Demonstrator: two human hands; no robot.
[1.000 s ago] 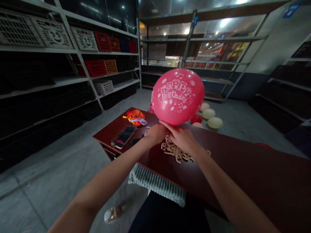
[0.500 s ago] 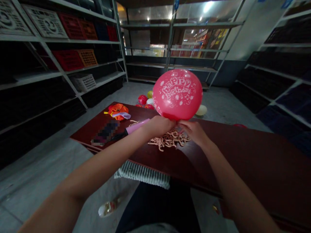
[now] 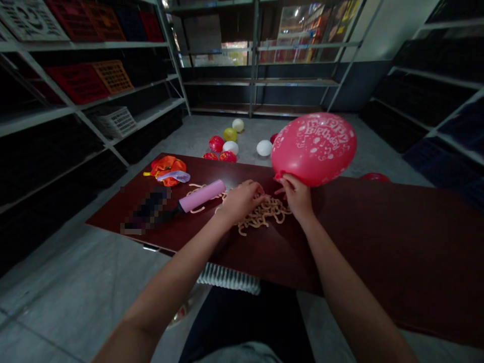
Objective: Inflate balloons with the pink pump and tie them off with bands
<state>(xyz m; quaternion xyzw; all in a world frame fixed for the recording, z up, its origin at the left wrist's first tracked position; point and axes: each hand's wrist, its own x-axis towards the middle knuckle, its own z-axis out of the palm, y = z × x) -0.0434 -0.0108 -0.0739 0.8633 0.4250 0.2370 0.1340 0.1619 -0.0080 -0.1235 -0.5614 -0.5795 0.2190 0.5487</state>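
A red balloon (image 3: pixel 315 148) printed "Happy Birthday" in white tilts to the right above the table. My right hand (image 3: pixel 297 196) is closed around its neck, the knot end showing by my thumb and pointing left. My left hand (image 3: pixel 244 200) is apart from the balloon, low over a heap of tan, worm-like pieces (image 3: pixel 260 218); its fingers are bent but apart and nothing shows in them. A pink balloon pump (image 3: pixel 203 195) with a black end lies left of that hand. Farther left is a small pile of uninflated balloons (image 3: pixel 169 168), orange, yellow and lilac.
The dark red-brown table (image 3: pixel 378 242) stretches off to the right. A blurred-out dark object (image 3: pixel 146 210) lies at its left end. Beyond it, several inflated balloons (image 3: pixel 230 134) lie on the floor. Metal shelves with crates (image 3: pixel 115 121) stand left, behind and right.
My left hand has left the balloon's neck and moved down to the tan heap. My right hand has carried the balloon to the right, tilting it. The view has shifted slightly downward.
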